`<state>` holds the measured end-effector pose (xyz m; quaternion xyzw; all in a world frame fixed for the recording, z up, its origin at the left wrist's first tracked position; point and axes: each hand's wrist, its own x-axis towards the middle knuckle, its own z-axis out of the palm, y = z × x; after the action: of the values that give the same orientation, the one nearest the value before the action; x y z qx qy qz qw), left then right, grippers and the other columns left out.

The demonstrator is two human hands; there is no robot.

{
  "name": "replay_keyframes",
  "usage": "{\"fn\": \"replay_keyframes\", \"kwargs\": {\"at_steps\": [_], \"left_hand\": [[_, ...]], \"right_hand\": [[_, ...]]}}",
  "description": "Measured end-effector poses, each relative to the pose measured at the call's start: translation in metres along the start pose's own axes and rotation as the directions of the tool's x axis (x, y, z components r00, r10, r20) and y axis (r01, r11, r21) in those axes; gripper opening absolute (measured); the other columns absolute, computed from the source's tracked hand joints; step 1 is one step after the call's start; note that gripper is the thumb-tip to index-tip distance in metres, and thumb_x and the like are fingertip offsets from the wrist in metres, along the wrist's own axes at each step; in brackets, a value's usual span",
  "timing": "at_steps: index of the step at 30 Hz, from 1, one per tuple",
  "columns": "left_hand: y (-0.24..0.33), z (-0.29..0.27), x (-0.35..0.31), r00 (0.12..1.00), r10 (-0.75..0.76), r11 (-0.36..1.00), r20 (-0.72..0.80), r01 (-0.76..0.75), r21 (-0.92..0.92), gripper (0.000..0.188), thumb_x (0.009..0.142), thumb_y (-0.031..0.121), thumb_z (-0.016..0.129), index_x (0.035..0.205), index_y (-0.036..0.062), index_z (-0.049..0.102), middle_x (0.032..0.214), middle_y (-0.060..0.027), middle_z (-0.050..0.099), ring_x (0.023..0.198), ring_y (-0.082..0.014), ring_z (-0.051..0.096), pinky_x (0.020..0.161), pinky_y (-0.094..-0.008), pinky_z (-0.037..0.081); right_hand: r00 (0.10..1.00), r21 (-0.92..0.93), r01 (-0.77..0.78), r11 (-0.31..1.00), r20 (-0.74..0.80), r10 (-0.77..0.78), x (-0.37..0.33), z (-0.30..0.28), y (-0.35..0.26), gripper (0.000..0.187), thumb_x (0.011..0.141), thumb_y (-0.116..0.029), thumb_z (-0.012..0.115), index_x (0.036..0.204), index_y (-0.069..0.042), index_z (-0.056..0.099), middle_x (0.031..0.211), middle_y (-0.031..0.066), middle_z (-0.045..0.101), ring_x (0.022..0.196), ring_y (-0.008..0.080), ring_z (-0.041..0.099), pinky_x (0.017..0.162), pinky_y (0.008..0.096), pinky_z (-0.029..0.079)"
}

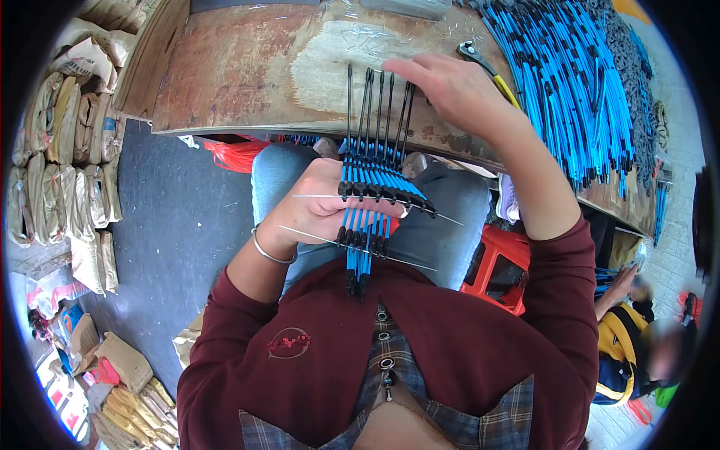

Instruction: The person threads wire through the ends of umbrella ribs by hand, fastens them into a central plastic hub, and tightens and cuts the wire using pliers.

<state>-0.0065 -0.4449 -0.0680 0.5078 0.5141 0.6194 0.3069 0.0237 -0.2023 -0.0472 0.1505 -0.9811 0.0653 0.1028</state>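
Note:
My left hand (319, 191) is closed around a fan of blue and black rods (382, 178) held over my lap. Two thin metal wires (311, 196) run crosswise through the black joints of the rods. Several slim black rod ends (367, 105) spread upward toward the table edge. Bent in a pinch, the fingers of my right hand (454, 86) are at the tips of these black ends. Something thin and pale shows by that fingertip, too small to name.
A worn wooden table (232, 67) lies ahead, scattered with clear slivers. On it are yellow-handled pliers (487, 71) and a big heap of blue-black rods (574, 90). Wrapped bundles (75, 172) are stacked left. A red stool (495, 262) stands beside me; another person (626, 337) is at lower right.

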Motion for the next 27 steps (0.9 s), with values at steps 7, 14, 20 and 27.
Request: {"fn": "replay_keyframes", "kwargs": {"at_steps": [7,14,20,27], "left_hand": [[0.003,0.001,0.001,0.999,0.036,0.999,0.014,-0.037,0.038,0.015,0.072,0.012,0.065,0.086,0.0066,0.068,0.086,-0.0064,0.067,0.076,-0.0237,0.065,0.067,-0.0313,0.051],[0.005,0.002,0.000,0.980,-0.200,0.954,0.012,0.197,-0.226,0.016,0.072,0.012,0.064,0.086,0.0064,0.068,0.086,-0.0067,0.067,0.077,-0.0242,0.065,0.069,-0.0315,0.051],[0.004,0.006,0.000,0.961,-0.274,0.917,-0.026,0.253,-0.308,0.016,0.071,0.011,0.064,0.086,0.0063,0.067,0.086,-0.0063,0.067,0.079,-0.0242,0.065,0.071,-0.0316,0.050],[0.007,0.001,0.002,0.919,-0.388,0.843,0.067,0.384,-0.378,0.019,0.071,0.012,0.064,0.089,0.0084,0.066,0.087,-0.0056,0.067,0.080,-0.0242,0.065,0.072,-0.0316,0.050]], "right_hand": [[0.976,0.000,0.028,1.000,0.218,-0.027,0.004,-0.010,-0.002,0.046,0.073,0.006,0.047,0.115,-0.013,0.048,0.092,0.0131,0.053,0.089,0.0347,0.055,0.073,0.0410,0.045],[0.968,0.090,-0.118,0.989,0.234,0.094,-0.005,-0.008,0.001,0.029,0.073,0.008,0.044,0.098,-0.006,0.052,0.090,0.0145,0.053,0.089,0.0357,0.054,0.073,0.0413,0.044],[0.982,0.140,-0.113,0.984,0.170,0.088,-0.006,-0.008,0.005,0.023,0.073,0.006,0.044,0.091,-0.005,0.054,0.088,0.0152,0.054,0.088,0.0361,0.054,0.073,0.0412,0.044],[0.989,0.143,-0.068,0.987,0.138,0.048,0.000,-0.007,0.005,0.021,0.073,0.004,0.045,0.089,-0.004,0.055,0.087,0.0151,0.055,0.085,0.0359,0.055,0.072,0.0411,0.045]]}}
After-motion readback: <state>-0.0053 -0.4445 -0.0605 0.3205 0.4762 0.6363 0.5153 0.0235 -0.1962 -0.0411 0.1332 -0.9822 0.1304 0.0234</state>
